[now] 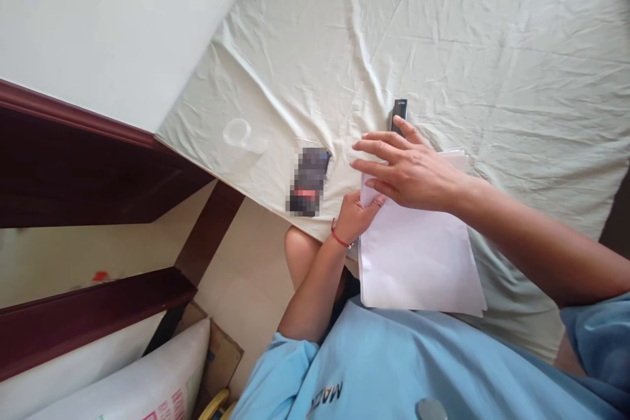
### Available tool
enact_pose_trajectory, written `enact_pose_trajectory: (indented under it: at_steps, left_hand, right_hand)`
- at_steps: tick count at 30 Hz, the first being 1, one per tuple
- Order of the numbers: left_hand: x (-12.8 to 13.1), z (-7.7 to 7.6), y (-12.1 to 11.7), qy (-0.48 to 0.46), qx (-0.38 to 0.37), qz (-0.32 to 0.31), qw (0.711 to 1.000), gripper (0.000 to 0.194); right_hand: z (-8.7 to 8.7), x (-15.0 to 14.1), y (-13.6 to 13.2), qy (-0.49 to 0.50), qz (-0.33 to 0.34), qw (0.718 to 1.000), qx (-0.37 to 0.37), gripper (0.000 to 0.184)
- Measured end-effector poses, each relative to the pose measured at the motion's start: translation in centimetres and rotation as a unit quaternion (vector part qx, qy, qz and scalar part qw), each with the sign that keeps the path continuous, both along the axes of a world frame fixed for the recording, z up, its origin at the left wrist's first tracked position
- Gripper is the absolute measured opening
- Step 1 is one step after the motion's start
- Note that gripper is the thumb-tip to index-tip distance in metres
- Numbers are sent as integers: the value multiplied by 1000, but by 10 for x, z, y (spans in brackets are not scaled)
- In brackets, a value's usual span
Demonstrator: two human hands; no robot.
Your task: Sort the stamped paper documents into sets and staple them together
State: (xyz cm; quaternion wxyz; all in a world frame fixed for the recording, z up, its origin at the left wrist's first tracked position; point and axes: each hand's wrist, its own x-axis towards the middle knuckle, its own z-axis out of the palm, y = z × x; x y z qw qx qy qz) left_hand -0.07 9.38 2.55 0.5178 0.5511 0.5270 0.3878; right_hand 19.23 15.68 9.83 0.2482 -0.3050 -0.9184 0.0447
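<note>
A stack of white paper sheets (pixel 418 262) lies in front of my body, its edges slightly uneven at the lower right and at the top. My left hand (pixel 358 215) grips the left edge of the stack, thumb on top and the other fingers mostly hidden. Across the upper part of the paper reaches my right hand (pixel 406 167), palm down with its fingers stretched and spread, covering the top left corner. Just beyond its fingertips is a narrow black object that looks like a stapler (pixel 400 108), partly hidden by the right hand.
A pale, wrinkled cloth (pixel 516 65) covers the surface. On it, left of my hands, are a blurred-out dark phone-like object (pixel 309 184) and a clear ring-shaped item (pixel 237 133). Dark red wooden furniture (pixel 88 151) and a white printed sack (pixel 142 380) stand at the left.
</note>
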Motion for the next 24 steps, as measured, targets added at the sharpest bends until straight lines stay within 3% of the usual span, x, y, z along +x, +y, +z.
enact_pose_trajectory:
  at_steps: [4, 8, 12, 16, 19, 24]
  left_hand:
    - [-1, 0, -5, -85, -85, -8, 993, 56]
    - [-1, -1, -3, -117, -99, 3, 988, 63]
    - [1, 4, 3, -101, -92, -16, 990, 60]
    - [4, 15, 8, -62, -103, -43, 992, 46]
    - [7, 19, 12, -21, -112, -48, 992, 38]
    - [12, 22, 17, 12, -57, -57, 997, 15]
  right_hand:
    - [-3, 7, 0, -11, -72, 997, -25, 36]
    - [-5, 3, -3, -71, -31, 995, -66, 40]
    - [-1, -4, -2, -64, -20, 994, -88, 44]
    - [4, -5, 0, -88, -9, 986, -142, 46]
    - [7, -7, -1, -85, -15, 986, -144, 45]
    - [9, -17, -7, -91, -72, 982, -150, 44]
